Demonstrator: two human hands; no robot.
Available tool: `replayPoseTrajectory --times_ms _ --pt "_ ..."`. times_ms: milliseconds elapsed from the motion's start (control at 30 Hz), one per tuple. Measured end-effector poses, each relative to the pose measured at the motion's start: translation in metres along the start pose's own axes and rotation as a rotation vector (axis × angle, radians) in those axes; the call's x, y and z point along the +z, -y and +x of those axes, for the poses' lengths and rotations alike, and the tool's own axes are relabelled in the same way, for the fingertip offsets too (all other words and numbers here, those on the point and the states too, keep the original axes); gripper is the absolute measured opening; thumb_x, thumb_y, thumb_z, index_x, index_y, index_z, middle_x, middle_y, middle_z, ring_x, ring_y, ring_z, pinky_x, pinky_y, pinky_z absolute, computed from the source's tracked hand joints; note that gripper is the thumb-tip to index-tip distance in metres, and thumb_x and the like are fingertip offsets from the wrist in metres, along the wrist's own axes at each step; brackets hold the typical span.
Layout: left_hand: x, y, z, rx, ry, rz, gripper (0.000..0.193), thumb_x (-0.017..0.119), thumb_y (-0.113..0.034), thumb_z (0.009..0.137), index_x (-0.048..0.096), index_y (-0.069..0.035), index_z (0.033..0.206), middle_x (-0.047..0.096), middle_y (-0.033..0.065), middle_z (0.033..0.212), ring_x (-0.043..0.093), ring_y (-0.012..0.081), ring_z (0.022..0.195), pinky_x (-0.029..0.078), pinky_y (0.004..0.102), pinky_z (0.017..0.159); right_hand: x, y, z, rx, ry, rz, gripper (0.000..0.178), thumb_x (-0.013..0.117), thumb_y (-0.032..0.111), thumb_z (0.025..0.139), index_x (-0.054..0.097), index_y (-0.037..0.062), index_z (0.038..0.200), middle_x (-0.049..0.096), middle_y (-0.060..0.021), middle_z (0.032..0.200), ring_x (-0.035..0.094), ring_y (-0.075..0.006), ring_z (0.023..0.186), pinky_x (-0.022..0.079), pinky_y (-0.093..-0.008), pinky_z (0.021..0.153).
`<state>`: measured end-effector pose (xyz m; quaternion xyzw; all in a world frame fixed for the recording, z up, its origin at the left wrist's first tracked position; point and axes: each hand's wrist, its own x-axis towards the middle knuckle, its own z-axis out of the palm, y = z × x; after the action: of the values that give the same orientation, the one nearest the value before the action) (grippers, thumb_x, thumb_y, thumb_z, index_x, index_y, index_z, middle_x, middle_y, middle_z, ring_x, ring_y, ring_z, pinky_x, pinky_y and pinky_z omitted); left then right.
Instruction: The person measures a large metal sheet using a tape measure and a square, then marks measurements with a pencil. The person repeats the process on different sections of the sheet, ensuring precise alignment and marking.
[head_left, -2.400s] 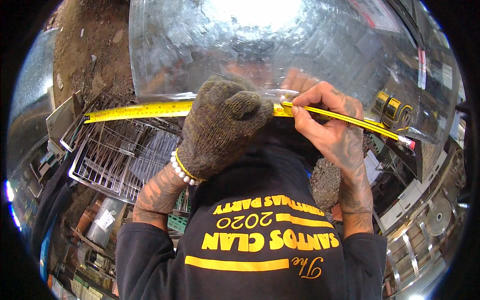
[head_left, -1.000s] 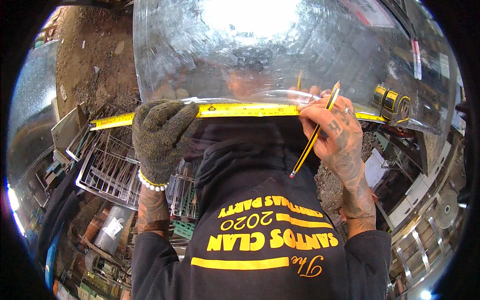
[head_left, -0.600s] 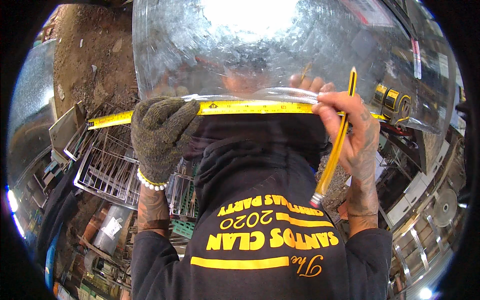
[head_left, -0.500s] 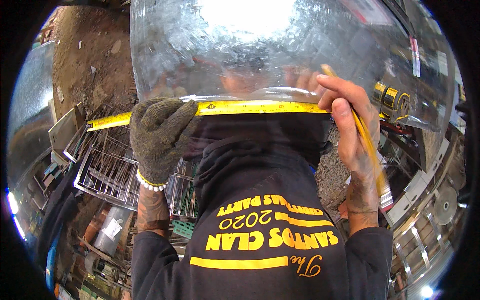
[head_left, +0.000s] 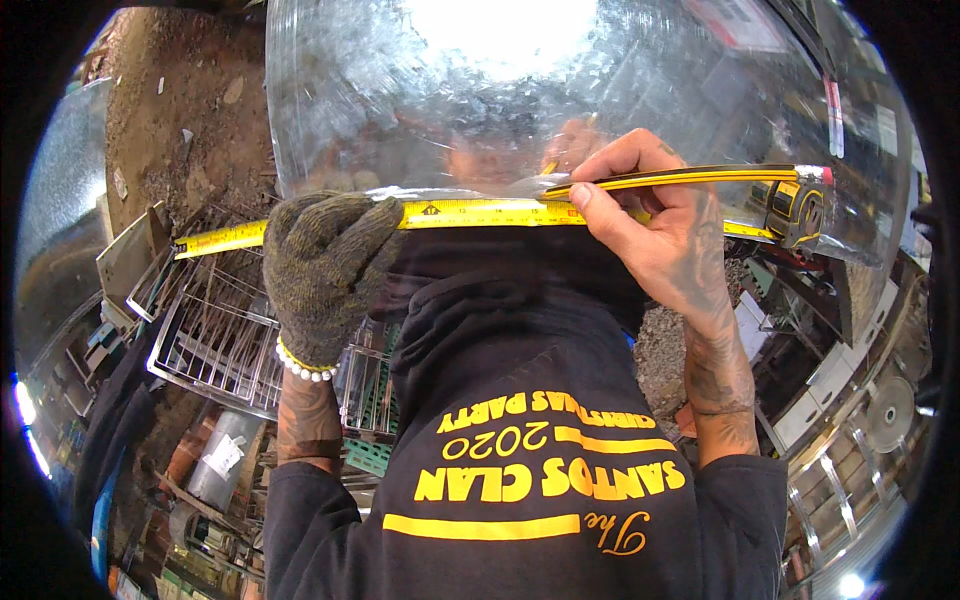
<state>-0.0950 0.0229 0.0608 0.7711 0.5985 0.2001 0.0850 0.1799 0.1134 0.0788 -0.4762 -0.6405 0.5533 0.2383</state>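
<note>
Having swung leftward, the pencil [head_left: 690, 177] is now pointing at the shiny sheet's [head_left: 350, 110] near edge, apparently for marking; the right hand [head_left: 665, 230] is gripping it. The gloved left hand [head_left: 325, 265] is clasping the tape-measure blade [head_left: 475, 213], which is stretching between both hands.

The left hand [head_left: 325, 275] curls; the right hand [head_left: 668, 235] pinches.

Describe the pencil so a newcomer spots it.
Find the big shiny sheet, then the yellow tape along its near edge. The bare right hand holds the pencil; its long black stripes and reddish eraser set it apart from the tape.
</note>
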Motion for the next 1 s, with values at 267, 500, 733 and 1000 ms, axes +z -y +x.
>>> replayPoseTrajectory --times_ms 267,500,733,1000 --pt "0.0005 0.0038 -0.0035 0.007 0.024 0.004 0.034 0.076 -0.012 0.071 0.076 -0.014 0.106 0.070 0.0035 0.105 0.062 0.0278 0.100 0.047 0.0440 0.089 -0.0018 0.0005 -0.0010 -0.032 0.038 -0.104 0.010 0.069 0.010 0.090 0.066 0.0001 0.093 0.067 -0.0053 0.090 0.067 -0.0120 0.079 0.056 -0.0249 0.070" --pt "-0.0001 0.0025 -0.0016 0.003 0.017 -0.012 0.037 0.082 -0.009 0.067 0.077 -0.012 0.104 0.070 0.0059 0.102 0.064 0.0291 0.099 0.049 0.0428 0.090 -0.0012 0.0036 -0.0004 0.011 0.044 -0.125 0.011 0.068 0.011 0.091 0.067 0.0002 0.093 0.067 -0.0054 0.089 0.067 -0.0116 0.078 0.056 -0.0247 0.069" --pt "0.0034 0.0056 -0.0058 -0.006 0.013 -0.040 0.041 0.074 -0.011 0.067 0.075 -0.014 0.108 0.069 0.0040 0.105 0.062 0.0286 0.101 0.047 0.0448 0.090 -0.0005 0.0025 0.0004 -0.021 0.038 -0.129 0.011 0.068 0.011 0.090 0.067 0.0002 0.093 0.067 -0.0053 0.087 0.067 -0.0118 0.077 0.056 -0.0251 0.069" --pt "-0.0001 0.0016 -0.0015 -0.020 0.020 -0.024 0.039 0.082 -0.006 0.066 0.077 -0.012 0.104 0.070 0.0060 0.101 0.064 0.0288 0.098 0.051 0.0411 0.089 0.0020 0.0036 -0.0006 0.018 0.015 -0.111 0.009 0.067 0.011 0.089 0.066 0.0029 0.091 0.065 -0.0017 0.084 0.060 -0.0068 0.076 0.048 -0.0223 0.067"
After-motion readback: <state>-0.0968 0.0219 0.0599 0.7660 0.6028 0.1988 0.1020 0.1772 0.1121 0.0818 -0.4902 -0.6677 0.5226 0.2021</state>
